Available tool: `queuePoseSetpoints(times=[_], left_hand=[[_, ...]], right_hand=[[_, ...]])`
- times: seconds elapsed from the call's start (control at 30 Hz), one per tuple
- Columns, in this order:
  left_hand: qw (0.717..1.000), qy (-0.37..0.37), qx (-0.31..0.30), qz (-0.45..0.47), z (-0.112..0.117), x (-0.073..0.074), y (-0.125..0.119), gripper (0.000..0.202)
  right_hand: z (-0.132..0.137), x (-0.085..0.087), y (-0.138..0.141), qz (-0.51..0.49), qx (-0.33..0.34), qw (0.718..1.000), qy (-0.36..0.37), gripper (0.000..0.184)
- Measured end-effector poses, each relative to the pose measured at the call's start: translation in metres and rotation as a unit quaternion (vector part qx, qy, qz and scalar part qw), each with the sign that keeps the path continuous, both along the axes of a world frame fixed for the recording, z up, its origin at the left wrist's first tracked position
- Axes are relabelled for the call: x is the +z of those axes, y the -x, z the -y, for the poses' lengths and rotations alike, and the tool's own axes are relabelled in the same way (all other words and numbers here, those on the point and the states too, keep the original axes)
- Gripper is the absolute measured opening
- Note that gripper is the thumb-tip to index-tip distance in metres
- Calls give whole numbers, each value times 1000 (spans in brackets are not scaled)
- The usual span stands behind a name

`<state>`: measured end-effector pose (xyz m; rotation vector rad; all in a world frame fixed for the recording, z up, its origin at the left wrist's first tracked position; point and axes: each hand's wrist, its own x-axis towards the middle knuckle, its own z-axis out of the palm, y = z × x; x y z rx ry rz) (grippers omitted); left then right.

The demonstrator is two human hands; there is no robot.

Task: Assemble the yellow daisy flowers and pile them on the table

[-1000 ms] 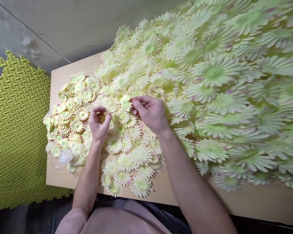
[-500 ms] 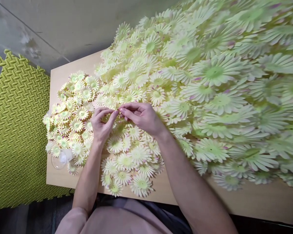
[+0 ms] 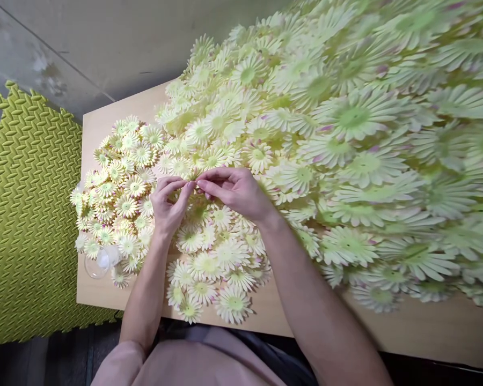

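A great heap of pale yellow paper daisies point(image 3: 326, 134) with green centres covers most of a light wooden table point(image 3: 96, 128). My left hand point(image 3: 167, 206) and my right hand point(image 3: 235, 193) meet fingertip to fingertip above the flowers near the table's left part. Both hands are closed in a pinch. What they pinch is too small and hidden to name. A smaller, neater cluster of daisies point(image 3: 116, 182) lies just left of my left hand.
A small clear plastic cup point(image 3: 99, 262) rests on the table's front left corner among the flowers. A green foam floor mat point(image 3: 28, 214) lies to the left on the grey floor point(image 3: 104, 43). My pink-clothed lap point(image 3: 193, 364) is at the table's near edge.
My right hand moved left from the flower pile to meet my left hand. The left fingers rose into a pinch. Over the last half second nearly nothing shifted.
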<state>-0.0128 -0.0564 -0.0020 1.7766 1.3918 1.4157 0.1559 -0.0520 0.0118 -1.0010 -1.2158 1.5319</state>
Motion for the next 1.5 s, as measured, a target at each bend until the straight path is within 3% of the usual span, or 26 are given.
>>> queuePoseSetpoints(times=[0.6,1.5], left_hand=[[998,-21,-21,-54,0,0,0,12],[998,-28,-29,-46,-1,-2,1,10]], right_hand=[[1,3,-2,36,8,999,-10,26],[2,3,-2,44,-2,999,-27,24]])
